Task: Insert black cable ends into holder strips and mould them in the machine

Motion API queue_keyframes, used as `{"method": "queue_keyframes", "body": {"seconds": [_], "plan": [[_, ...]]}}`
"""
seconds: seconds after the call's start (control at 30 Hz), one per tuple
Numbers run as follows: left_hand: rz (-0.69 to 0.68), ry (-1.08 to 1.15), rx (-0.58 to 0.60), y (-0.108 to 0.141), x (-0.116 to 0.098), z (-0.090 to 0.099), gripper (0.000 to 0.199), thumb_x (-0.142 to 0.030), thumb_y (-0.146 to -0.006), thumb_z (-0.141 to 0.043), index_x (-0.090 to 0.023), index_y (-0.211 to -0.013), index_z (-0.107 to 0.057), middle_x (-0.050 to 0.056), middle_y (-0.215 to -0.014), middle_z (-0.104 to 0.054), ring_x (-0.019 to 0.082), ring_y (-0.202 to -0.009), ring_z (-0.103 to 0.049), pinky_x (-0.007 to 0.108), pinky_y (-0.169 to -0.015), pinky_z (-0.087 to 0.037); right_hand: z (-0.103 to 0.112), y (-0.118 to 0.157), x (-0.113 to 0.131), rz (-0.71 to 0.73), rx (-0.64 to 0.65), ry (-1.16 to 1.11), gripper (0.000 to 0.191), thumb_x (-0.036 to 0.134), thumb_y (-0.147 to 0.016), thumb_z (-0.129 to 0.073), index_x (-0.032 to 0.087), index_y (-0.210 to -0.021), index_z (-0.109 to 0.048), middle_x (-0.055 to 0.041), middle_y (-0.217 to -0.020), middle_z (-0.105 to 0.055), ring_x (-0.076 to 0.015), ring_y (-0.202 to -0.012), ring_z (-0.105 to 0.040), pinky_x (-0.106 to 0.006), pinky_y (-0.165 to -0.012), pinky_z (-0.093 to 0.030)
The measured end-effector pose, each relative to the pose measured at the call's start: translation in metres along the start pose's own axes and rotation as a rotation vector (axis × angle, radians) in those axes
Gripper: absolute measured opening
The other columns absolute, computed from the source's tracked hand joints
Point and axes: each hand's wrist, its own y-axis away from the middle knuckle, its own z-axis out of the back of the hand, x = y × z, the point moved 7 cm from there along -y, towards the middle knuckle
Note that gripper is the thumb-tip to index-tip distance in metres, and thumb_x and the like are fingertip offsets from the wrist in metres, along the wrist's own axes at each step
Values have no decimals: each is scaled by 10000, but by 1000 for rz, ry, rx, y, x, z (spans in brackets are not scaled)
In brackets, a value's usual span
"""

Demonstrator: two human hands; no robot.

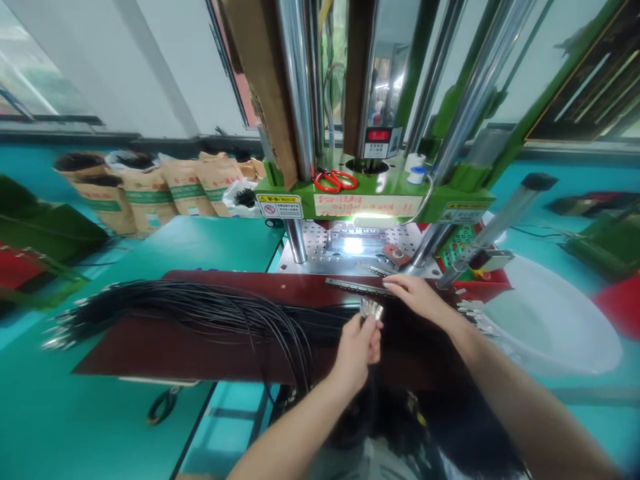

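Observation:
My left hand (357,350) is closed around a bunch of cables, with their silvery metal connectors (371,309) fanning out above the fist. Over the dark red-brown board, my right hand (417,298) has its fingertips pinched together at the right end of a narrow slotted metal strip (350,287). Whatever is between those fingertips is too small to make out. Many black cables (215,307) lie in a thick bundle across the board (200,353), some hanging over its front edge. More connector ends (63,333) stick out at the far left.
A green press (300,200) with steel columns stands behind the board; red-handled scissors (336,180) lie on it. Its perforated metal bed (315,243) holds a red object (395,255). To the right are a red bin (487,283) and a white round tub (555,320). Paper sacks (185,187) stand back left.

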Motion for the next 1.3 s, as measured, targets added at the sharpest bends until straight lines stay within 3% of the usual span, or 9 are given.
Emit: {"method": "queue_keyframes", "body": {"seconds": [0.07,0.17,0.37,0.6,0.67,0.77,0.9,1.07,1.3], "plan": [[-74,-23,-43,-2,-17,15,427,-528,-649,-659,-157,-733,-465,-116,-437,-301,0,-334,-213,151,-344,-118,1,-11,-17,-61,10,230,289,239,-853,-416,155,-998,-652,-120,-1013,-664,-258,-957,-602,-368,-816,-438],[-93,-62,-63,-3,-24,29,419,-528,-666,-643,-159,-742,-461,-111,-450,-321,0,-334,-223,149,-342,-126,-6,-18,-24,-26,103,313,237,150,-725,-547,154,-942,-643,-122,-984,-650,-276,-934,-594,-346,-760,-433],[-78,-97,-33,-9,-12,35,438,-577,-690,-592,-165,-743,-454,-108,-449,-321,5,-325,-230,150,-329,-151,-15,-24,-12,-3,151,418,296,79,-660,-506,152,-942,-561,-114,-992,-609,-264,-904,-583,-316,-693,-403],[-82,-148,-38,-7,-15,35,396,-517,-686,-623,-170,-753,-446,-118,-439,-299,1,-323,-207,137,-319,-137,-2,-3,11,-105,76,363,70,159,-738,-440,165,-758,-508,-114,-913,-600,-235,-836,-583,-305,-683,-393],[-58,-170,-33,-5,-13,35,394,-506,-671,-639,-178,-744,-434,-128,-427,-275,3,-316,-194,138,-317,-125,-7,17,17,-155,92,157,61,175,-760,-425,177,-743,-484,-68,-811,-603,-172,-725,-578,-259,-610,-398],[-5,-232,16,-3,-4,32,383,-494,-661,-647,-182,-736,-439,-122,-433,-300,8,-315,-207,145,-315,-130,-37,52,18,-327,133,-528,105,258,-791,-439,192,-855,-489,43,-599,-504,-78,-403,-403,-205,-377,-276],[7,-413,125,0,8,22,309,-450,-702,-615,-169,-733,-492,-95,-463,-355,20,-339,-247,161,-331,-175,-73,76,18,-381,-61,-1185,368,447,-810,-497,195,-1078,-506,91,-533,-368,-32,-339,-212,-172,-318,-144],[-25,-595,179,1,12,12,215,-362,-719,-601,-151,-738,-563,-75,-463,-384,45,-402,-303,178,-397,-246,-87,78,6,-368,-299,-1321,414,467,-853,-454,182,-1141,-542,63,-519,-431,-25,-322,-245,-162,-303,-152],[-110,-650,128,1,7,16,206,-349,-732,-593,-144,-742,-577,-60,-492,-423,65,-458,-352,186,-452,-294,-87,80,6,-344,-313,-1260,465,436,-859,-457,156,-1226,-515,33,-556,-502,-29,-332,-293,-164,-301,-201]]}}
